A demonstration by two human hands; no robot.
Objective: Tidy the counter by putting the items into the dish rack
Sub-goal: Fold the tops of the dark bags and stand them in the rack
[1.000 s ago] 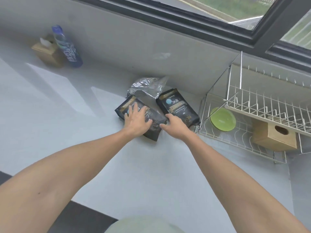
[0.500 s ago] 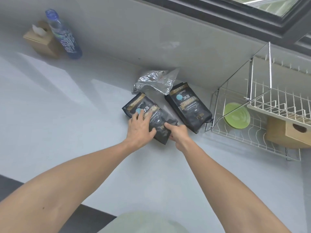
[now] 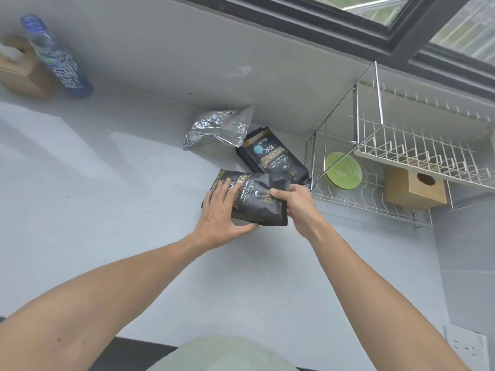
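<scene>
Pale grey bench [image 3: 112,199] is seen running along a grey wall beneath a dark-framed window, with a wire dish rack [image 3: 375,202] standing at its right end.

One black coffee bag [image 3: 257,202] is held just above the bench between both hands. The left hand [image 3: 222,210] is spread flat over the bag's left half, with the thumb tucked under its lower edge; the right hand [image 3: 297,202] is clamped on the bag's right end, thumb on top. The bag is thus gripped from both sides, just left of the rack's lower tier.

A slip is judged possible, since the soft bag sags between the hands and its smooth film offers little hold. The rack's slanted wire brace and low upper shelf could also be struck on the way in, and the lower tier is already partly taken by a green plate [image 3: 344,170] and a wooden box [image 3: 415,188].

A second black bag [image 3: 273,159] and a crumpled foil pouch [image 3: 217,129] lie behind, by the wall, untouched.
</scene>
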